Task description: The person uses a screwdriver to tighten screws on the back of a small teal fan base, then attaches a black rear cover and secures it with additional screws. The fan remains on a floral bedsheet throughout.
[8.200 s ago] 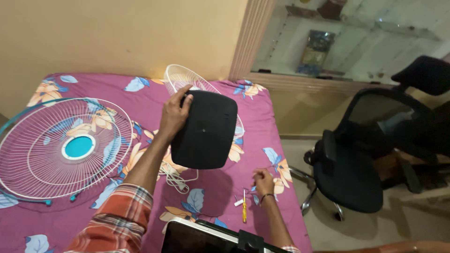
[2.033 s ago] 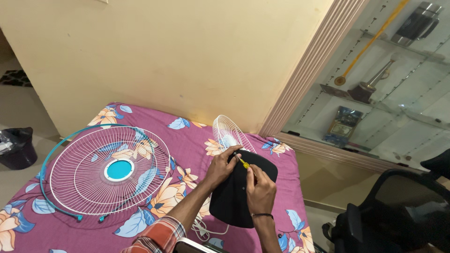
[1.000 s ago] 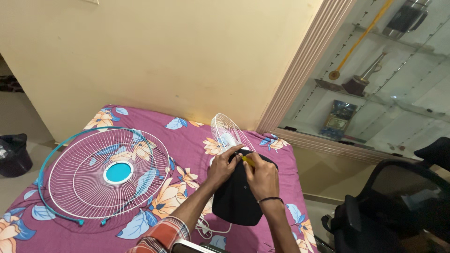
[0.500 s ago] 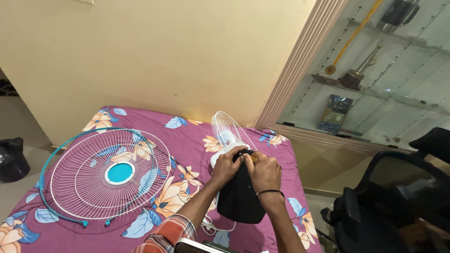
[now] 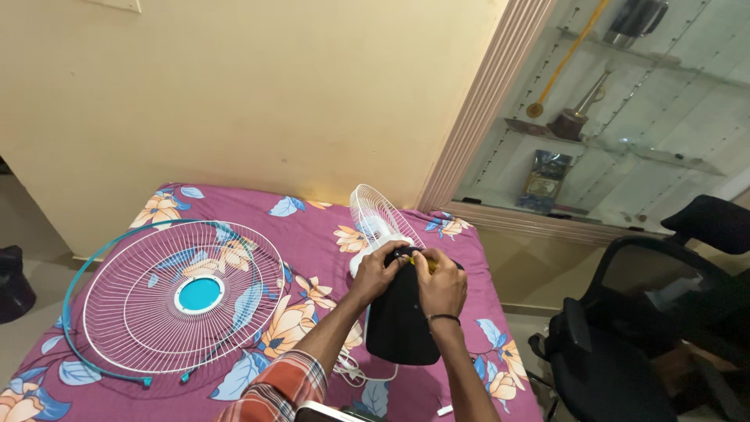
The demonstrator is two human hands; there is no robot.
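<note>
- The glass-fronted cabinet (image 5: 625,117) at the right holds a trophy-like object (image 5: 574,117) on 1 shelf and a flat dark packet (image 5: 543,181) leaning on the shelf below; a long yellow rod (image 5: 564,59) slants across the upper part.
- The black fan base (image 5: 402,320) stands tilted on its edge on the bed (image 5: 312,234), near the bed's right side, its flat matte underside turned toward the camera. It is a rounded, dark plate with no visible markings from this angle.
- The left hand (image 5: 380,270) is curled over the upper left edge of the black fan base, fingers closed on the rim.
- The right hand (image 5: 441,281) is closed around a yellow-handled screwdriver (image 5: 428,264), of which only a short yellow stretch shows between the 2 hands, right at the top edge of the base. The tip is hidden by the fingers.
- The 2 hands are touching or nearly touching at the top of the base.
- Just behind the base, the white rear fan guard (image 5: 375,215) stands upright, attached to the white fan body.
- A white power cord (image 5: 351,367) lies on the bed below the base.
- Well to the left lies the large white front fan guard (image 5: 183,297) with its teal centre disc, flat on the bed, with a teal rim ring (image 5: 74,273) around its left side.
- A black office chair (image 5: 625,344) stands on the floor to the right of the bed.
</note>
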